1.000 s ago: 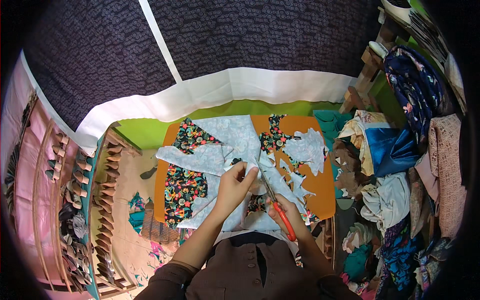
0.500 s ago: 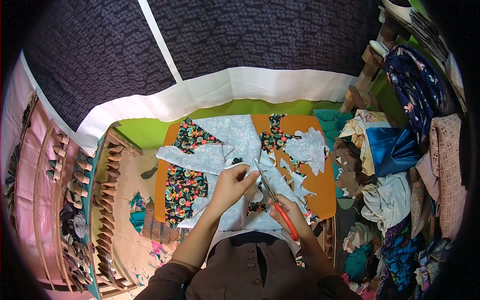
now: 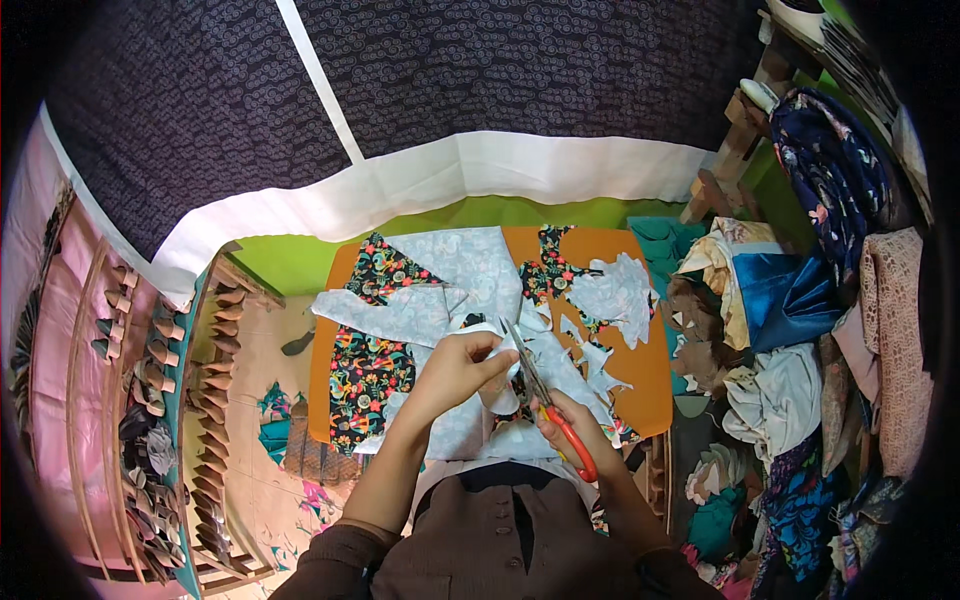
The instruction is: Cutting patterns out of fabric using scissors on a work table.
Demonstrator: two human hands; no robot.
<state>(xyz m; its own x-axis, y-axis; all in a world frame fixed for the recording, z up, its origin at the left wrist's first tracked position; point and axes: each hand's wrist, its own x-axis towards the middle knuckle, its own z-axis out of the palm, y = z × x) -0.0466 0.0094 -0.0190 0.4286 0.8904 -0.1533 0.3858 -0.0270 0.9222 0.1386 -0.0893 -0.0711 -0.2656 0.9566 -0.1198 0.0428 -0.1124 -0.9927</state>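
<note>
1. In the head view, the left hand (image 3: pixel 462 368) was closed in a pinch on a fold of the pale blue cloth (image 3: pixel 470 290), holding it up just off the orange desk (image 3: pixel 655 375).
2. The right hand (image 3: pixel 572 428) was wrapped around the orange handles of the scissors (image 3: pixel 545 400), fingers through the loops. The blades pointed up and away from the body and stood slightly parted at the edge of the cloth.
3. The pale blue cloth lay across the middle of the desk, on top of a dark flowered fabric (image 3: pixel 365 365) that showed at the left and near the top. Cut scraps (image 3: pixel 615 295) lay to the right of the blades.
4. To cut well here, I judged the left hand should keep the fold taut and close to the blades, yet with the fingertips out of their line.
5. The scissors would do best with long, steady strokes made deep in the blades rather than snips at the tips, so that the edge came out smooth.
6. Turning the cloth toward the scissors, rather than twisting the wrist, looked the safer way to follow a curve.
7. The flowered fabric lay right under the cut; lifting the pale layer clear seemed wise, lest both be nicked.
8. A heap of folded fabrics (image 3: pixel 800 300) stood at the right, well apart from the hands.
</note>
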